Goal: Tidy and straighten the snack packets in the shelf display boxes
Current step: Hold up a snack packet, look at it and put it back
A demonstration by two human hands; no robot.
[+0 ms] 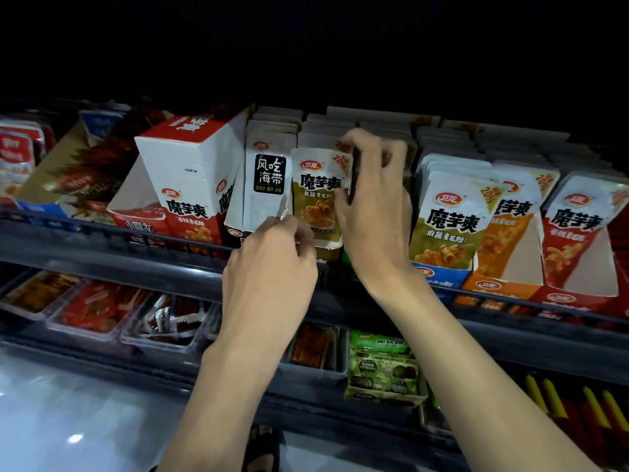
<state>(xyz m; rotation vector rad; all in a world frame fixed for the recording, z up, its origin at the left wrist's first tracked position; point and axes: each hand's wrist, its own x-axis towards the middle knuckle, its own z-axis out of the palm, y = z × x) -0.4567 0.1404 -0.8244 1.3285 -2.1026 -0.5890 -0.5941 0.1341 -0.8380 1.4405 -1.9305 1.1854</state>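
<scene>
Gripping olive packet (pixel 316 199): right hand (pixel 374 212) fingers (pixel 364 143) curled round side, left hand (pixel 272 267) pinching bottom corner

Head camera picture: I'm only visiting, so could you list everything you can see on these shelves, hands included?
olive packet: one, olive-green and white, upper shelf centre, held in front of its row
black-label packets: one row, white, just left of it
closed carton: one, white and red, tilted, upper shelf left of centre
blue box, orange box, red box: one each, upper shelf right, packets standing in each
clear trays: several, red and brown snacks inside, lower shelf left
green packets: a boxful, lower shelf, right of centre
yellow sticks: at least four, lower right corner
left hand: pinches the olive packet's lower edge
right hand: grips its right edge
</scene>
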